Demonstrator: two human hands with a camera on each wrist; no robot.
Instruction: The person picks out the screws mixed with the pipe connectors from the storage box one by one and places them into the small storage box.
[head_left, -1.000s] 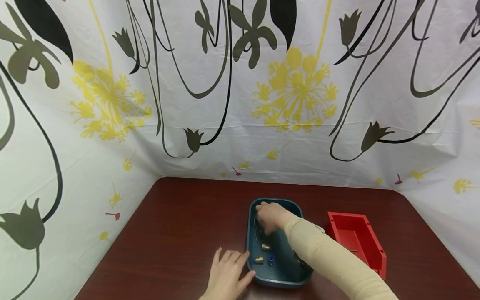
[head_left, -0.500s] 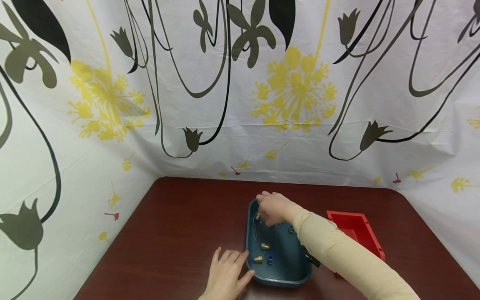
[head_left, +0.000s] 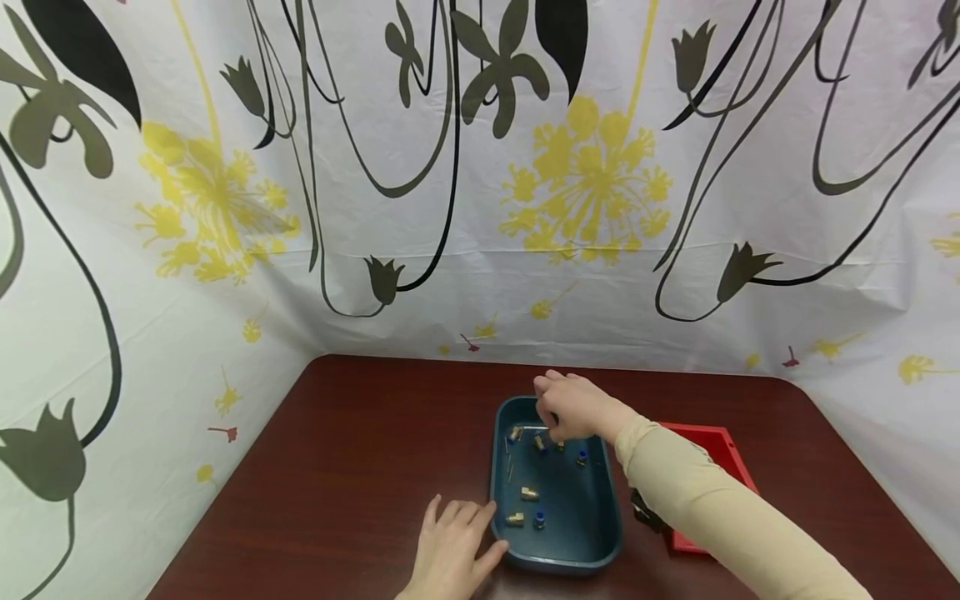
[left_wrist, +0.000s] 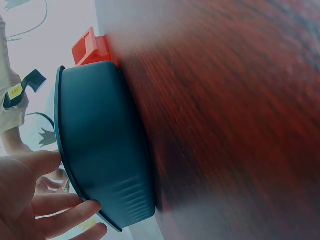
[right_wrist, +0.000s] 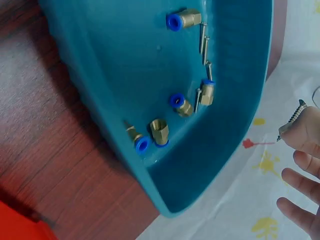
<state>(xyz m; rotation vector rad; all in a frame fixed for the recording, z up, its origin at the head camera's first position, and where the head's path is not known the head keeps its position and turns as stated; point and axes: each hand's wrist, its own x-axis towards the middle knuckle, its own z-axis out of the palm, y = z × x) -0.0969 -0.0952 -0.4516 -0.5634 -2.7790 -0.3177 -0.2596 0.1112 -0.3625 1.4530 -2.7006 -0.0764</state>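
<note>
A blue-green plastic tray (head_left: 557, 565) holds several brass push-in fittings (right_wrist: 190, 19) with blue collars and some thin metal screws (right_wrist: 202, 38). My left hand (head_left: 453, 546) rests at its near left corner, fingers spread; in the left wrist view the thumb and fingertips touch the outside of the rim (left_wrist: 57, 110). Over the far right end of the tray is my right hand (head_left: 577, 407). The right wrist view shows a threaded screw (right_wrist: 298, 112) pinched at the thumb of that hand, the other fingers (right_wrist: 300, 186) held loosely apart.
A red bin (head_left: 712, 442) stands right of the tray, partly hidden behind my right sleeve (head_left: 720, 500). Both sit on a dark wood table (head_left: 390, 450). A white cloth (head_left: 420, 225) with printed flowers hangs around the table's back and left edges.
My right hand has lifted out of the tray's far left part and moved right, with a screw now at its fingertips. More fittings show in the tray. The left hand stays put.
</note>
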